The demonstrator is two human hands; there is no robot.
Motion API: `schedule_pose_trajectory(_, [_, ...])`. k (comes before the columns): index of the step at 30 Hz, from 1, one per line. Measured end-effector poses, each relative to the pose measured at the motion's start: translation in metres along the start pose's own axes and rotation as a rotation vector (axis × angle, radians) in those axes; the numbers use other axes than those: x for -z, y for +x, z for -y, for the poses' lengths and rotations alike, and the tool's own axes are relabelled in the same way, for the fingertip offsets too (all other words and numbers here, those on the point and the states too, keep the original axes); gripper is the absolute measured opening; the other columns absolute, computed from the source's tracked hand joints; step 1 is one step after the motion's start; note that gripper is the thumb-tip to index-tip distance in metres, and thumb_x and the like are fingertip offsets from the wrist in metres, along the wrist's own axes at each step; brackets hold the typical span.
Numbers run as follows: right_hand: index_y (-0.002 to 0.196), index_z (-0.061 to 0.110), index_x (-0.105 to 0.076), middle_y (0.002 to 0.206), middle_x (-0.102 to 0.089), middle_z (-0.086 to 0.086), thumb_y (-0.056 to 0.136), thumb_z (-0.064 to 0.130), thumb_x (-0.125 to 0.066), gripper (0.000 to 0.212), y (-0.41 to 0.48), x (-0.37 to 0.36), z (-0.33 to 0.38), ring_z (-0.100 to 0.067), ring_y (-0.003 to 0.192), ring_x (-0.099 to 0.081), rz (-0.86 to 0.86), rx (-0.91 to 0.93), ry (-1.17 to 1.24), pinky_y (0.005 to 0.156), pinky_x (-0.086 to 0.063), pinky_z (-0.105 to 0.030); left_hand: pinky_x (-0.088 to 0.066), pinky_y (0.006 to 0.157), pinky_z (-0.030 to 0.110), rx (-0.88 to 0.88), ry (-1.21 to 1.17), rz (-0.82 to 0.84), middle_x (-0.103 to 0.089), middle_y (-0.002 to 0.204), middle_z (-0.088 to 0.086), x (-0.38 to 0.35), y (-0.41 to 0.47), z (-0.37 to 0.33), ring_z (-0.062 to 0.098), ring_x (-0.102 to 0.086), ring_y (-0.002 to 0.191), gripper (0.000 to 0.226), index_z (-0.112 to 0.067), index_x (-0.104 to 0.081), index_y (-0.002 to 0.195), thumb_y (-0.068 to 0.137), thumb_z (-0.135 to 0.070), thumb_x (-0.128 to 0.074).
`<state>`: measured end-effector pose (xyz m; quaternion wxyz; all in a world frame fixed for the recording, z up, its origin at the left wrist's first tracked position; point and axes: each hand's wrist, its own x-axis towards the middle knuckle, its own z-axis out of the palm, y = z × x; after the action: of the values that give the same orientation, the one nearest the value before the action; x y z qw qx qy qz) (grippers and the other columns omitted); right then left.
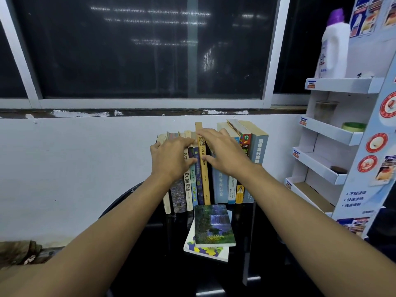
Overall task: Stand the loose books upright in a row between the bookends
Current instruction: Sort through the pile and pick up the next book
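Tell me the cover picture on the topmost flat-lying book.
The topmost flat paperback book shows a blue waterfall among green trees; head view.
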<state>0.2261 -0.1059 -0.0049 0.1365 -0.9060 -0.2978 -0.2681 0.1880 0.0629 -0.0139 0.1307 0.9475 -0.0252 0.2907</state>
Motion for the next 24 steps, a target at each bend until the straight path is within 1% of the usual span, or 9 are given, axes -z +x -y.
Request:
schedule_pose_trajectory(3, [0.155,0.03,-0.029,0.16,-0.033,0.011,0.091,0.028,-0.074,0.079,-0.004,0.004,-0.001,-0.02,0.134,-0.038,0.027,0.01,0.017,0.11,-0.039,-0.049,-0.028,0.111,0.052,-0.001,-0.026,0.025,-0.064,0.131,-0.015,0.001,0.0,0.002,0.018,-0.055,0.126,0.053,-0.04,-0.056,0.137,0.087,-0.049,-0.073])
schedule_pose_trajectory(5, [0.157,0.028,-0.024,0.164,-0.022,0.01,0.091,0.031,-0.073,0.082,-0.012,0.007,-0.001,-0.02,0.141,-0.032,0.036,0.0,0.043,0.112,-0.036,-0.049,-0.017,0.118,0.06,0.002,-0.047,0.027,-0.062,0.135,-0.013,0.002,-0.002,0.001,0.019,-0.051,0.133,0.055,-0.036,-0.056,0.139,0.088,-0.044,-0.074])
schedule_pose_trajectory(7, [0.157,0.026,-0.024,0.161,-0.023,0.005,0.092,0.036,-0.071,0.081,-0.022,0.01,-0.002,-0.02,0.144,-0.029,-0.006,-0.027,0.08,0.114,-0.037,-0.049,-0.004,0.12,0.064,-0.018,-0.071,-0.007,-0.057,0.142,-0.01,0.005,-0.009,-0.001,0.019,-0.043,0.14,0.057,-0.032,-0.054,0.142,0.089,-0.039,-0.074])
schedule_pose_trajectory(8, [0.156,0.026,-0.026,0.156,-0.028,0.003,0.092,0.038,-0.07,0.078,-0.029,0.013,-0.003,-0.02,0.142,-0.031,-0.036,-0.045,0.11,0.114,-0.038,-0.048,-0.004,0.12,0.063,-0.037,-0.103,-0.032,-0.055,0.143,-0.009,0.005,-0.014,-0.002,0.02,-0.04,0.142,0.057,-0.031,-0.054,0.143,0.09,-0.037,-0.073])
schedule_pose_trajectory(12, [0.146,0.028,-0.04,0.136,-0.041,0.005,0.095,0.04,-0.066,0.059,-0.063,0.015,-0.008,-0.014,0.129,-0.041,-0.027,-0.11,0.182,0.108,-0.042,-0.041,-0.039,0.113,0.043,-0.11,-0.299,-0.09,-0.058,0.138,-0.009,0.006,-0.045,-0.002,0.017,-0.048,0.132,0.047,-0.028,-0.06,0.137,0.091,-0.031,-0.071])
schedule_pose_trajectory(13, [0.145,0.027,-0.043,0.133,-0.044,0.007,0.095,0.041,-0.065,0.056,-0.073,0.012,-0.01,-0.013,0.125,-0.043,0.005,-0.119,0.175,0.106,-0.043,-0.041,-0.042,0.11,0.042,-0.121,-0.311,-0.098,-0.059,0.136,-0.008,0.004,-0.053,-0.001,0.016,-0.05,0.13,0.045,-0.027,-0.061,0.135,0.091,-0.031,-0.071])
schedule_pose_trajectory(15, [0.141,0.027,-0.048,0.128,-0.046,0.008,0.096,0.043,-0.064,0.05,-0.093,0.003,-0.012,-0.011,0.119,-0.046,0.073,-0.127,0.176,0.104,-0.045,-0.041,-0.042,0.109,0.039,-0.118,-0.334,-0.084,-0.06,0.135,-0.008,-0.002,-0.069,0.002,0.015,-0.052,0.127,0.042,-0.027,-0.063,0.133,0.092,-0.031,-0.071])
schedule_pose_trajectory(19, [0.139,0.025,-0.052,0.127,-0.051,0.009,0.096,0.044,-0.064,0.048,-0.127,-0.021,-0.017,-0.009,0.12,-0.048,0.238,-0.187,0.194,0.105,-0.045,-0.038,-0.04,0.108,0.031,-0.082,-0.337,0.104,-0.057,0.137,-0.009,-0.021,-0.094,0.007,0.012,-0.051,0.13,0.044,-0.032,-0.061,0.134,0.092,-0.038,-0.07])
schedule_pose_trajectory(24, [0.141,0.021,-0.051,0.136,-0.052,0.006,0.096,0.047,-0.063,0.053,-0.142,-0.038,-0.026,-0.012,0.13,-0.043,0.37,-0.274,0.215,0.109,-0.039,-0.033,-0.042,0.113,0.044,-0.004,-0.301,0.387,-0.053,0.146,-0.008,-0.047,-0.108,0.012,0.017,-0.048,0.137,0.054,-0.035,-0.055,0.14,0.091,-0.055,-0.066])
